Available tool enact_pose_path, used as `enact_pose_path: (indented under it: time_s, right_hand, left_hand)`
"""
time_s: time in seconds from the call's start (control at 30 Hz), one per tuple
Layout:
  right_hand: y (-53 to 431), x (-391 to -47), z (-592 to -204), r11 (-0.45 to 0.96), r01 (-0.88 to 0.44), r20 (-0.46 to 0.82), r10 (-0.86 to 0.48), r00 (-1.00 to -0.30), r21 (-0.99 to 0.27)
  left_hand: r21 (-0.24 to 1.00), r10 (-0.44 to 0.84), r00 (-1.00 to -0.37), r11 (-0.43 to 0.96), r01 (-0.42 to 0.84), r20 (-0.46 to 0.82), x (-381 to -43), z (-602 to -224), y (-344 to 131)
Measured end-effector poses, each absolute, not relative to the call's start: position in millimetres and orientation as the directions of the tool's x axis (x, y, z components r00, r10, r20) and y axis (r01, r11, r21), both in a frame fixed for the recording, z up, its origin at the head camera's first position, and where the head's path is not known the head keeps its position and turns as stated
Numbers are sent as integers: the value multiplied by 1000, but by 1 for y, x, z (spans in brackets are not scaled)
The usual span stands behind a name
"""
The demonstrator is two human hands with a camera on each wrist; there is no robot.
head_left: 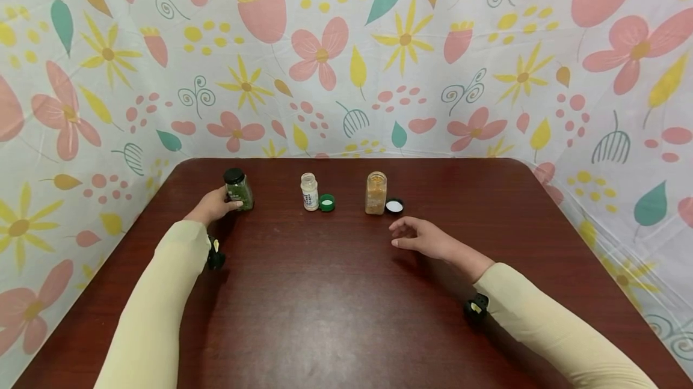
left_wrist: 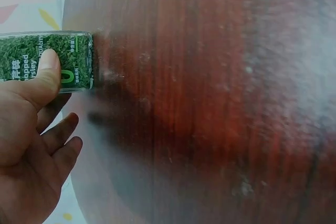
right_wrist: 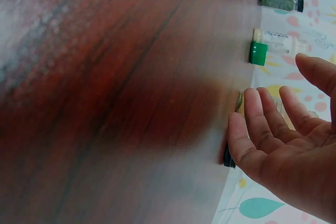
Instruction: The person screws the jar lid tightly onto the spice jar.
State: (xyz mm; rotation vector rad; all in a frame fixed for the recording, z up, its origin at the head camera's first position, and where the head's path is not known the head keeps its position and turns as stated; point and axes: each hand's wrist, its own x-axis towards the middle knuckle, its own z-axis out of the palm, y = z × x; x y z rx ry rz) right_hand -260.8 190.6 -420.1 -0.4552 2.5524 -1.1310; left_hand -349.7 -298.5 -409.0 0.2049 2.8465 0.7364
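Green flakes fill the jar (head_left: 246,194) which the left grip (head_left: 212,205) pinches at the left of the frame, the thumb lying low across its front. In the left wrist view, 2 fingers hang away from it, so the hold may be weak: the smooth wall could turn or slip, and the jar could tip. I cannot tell if its base touches the worktop (head_left: 325,293). Its black lid (head_left: 234,175) is on, so a fall would probably spill little.

Near the centre of the frame, the small bottle (head_left: 310,193) has its green cap (head_left: 327,202) off, just beside it. It is narrow; a sideways knock by the jar might spill its contents.

Right of centre, the right grip (head_left: 428,238) is loosely bent and holds nothing. A careless reach could push the black cap (head_left: 394,205) against the uncapped orange-brown jar (head_left: 376,196).
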Motion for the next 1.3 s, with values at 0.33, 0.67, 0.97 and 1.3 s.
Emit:
enact_pose_path:
  time_s: [0.33,0.67,0.97,1.3]
  right_hand:
    - [186,-263,-426,618,-149,-160,-415,-895,-772]
    - [182,-267,-425,621,-157,-157,-420,-894,-768]
    - [186,-265,-422,627,-140,-167,-405,-899,-766]
    - [190,-264,-419,619,-149,-148,-402,-904,-771]
  left_hand:
    - [568,187,-968,821,59,-169,-362,-411,-297]
    - [612,232,-951,789,59,-207,-368,-409,-297]
    - [620,299,-926,779,96,-232,-371,-403,-300]
    - [604,220,-954,795,54,-203,-365,-399,-299]
